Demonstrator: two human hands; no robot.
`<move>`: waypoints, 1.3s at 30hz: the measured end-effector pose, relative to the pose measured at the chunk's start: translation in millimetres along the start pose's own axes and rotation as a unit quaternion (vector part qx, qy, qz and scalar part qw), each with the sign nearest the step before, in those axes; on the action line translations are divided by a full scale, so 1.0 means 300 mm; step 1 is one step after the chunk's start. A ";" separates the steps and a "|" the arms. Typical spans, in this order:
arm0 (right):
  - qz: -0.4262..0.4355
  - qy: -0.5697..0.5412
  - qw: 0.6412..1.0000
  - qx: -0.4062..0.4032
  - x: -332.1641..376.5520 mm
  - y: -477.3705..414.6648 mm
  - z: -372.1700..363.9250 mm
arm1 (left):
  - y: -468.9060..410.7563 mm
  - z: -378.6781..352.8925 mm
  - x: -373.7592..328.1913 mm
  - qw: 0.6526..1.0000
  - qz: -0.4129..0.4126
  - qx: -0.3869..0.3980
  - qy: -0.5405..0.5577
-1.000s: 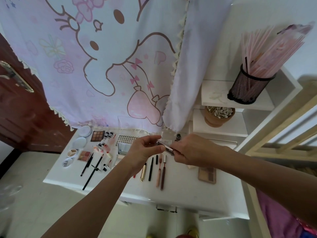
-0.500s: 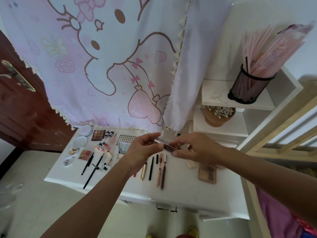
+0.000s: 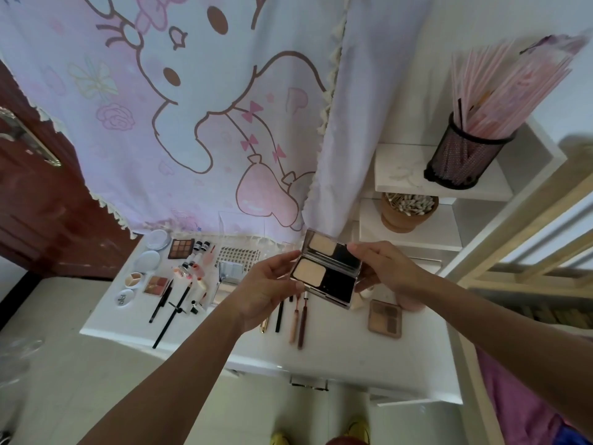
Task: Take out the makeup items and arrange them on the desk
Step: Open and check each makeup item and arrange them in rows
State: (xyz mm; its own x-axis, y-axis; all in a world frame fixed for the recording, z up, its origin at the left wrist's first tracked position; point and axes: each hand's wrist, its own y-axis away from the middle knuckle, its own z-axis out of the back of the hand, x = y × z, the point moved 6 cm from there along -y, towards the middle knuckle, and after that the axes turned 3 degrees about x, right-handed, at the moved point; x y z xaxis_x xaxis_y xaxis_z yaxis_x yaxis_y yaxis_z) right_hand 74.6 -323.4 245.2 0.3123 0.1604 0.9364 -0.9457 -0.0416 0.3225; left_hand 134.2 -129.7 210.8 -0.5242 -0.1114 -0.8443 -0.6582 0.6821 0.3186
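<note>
An opened powder compact with a mirror lid and a beige pan hangs above the white desk. My left hand grips its left edge, and my right hand pinches the lid's right edge. Below it lie several slim pencils and tubes in a row. A brown eyeshadow palette sits to the right. More palettes, round compacts, small bottles and black brushes fill the desk's left half.
A cartoon-print curtain hangs behind the desk. White shelves on the right carry a brown cup of cotton swabs and a black mesh holder of pink sticks. A dark wooden door stands at left.
The compact was shut and held edge-on between both hands; now its lid is lifted open, showing the mirror and the beige pan. The view has shifted slightly.
</note>
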 end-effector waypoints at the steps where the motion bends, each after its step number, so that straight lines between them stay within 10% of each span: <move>1: -0.005 -0.008 1.000 -0.014 -0.021 -0.002 0.006 | -0.002 0.004 0.018 1.000 0.007 -0.011 -0.001; 21: -0.115 0.165 0.977 -0.072 -0.657 -0.130 -0.005 | -0.081 0.084 0.693 0.910 0.260 -0.164 -0.278; 39: -0.139 0.094 0.984 -0.051 -0.791 -0.259 -0.053 | -0.107 0.116 0.693 0.857 0.257 -0.209 -0.394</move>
State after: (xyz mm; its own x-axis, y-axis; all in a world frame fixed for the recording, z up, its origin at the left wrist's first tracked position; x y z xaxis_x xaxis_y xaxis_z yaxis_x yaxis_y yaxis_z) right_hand 72.5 -342.6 -4.2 0.5474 0.3314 0.7685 -0.8330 0.1276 0.5383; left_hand 65.1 -149.7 10.0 -0.3835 0.7614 -0.5228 -0.6719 0.1583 0.7235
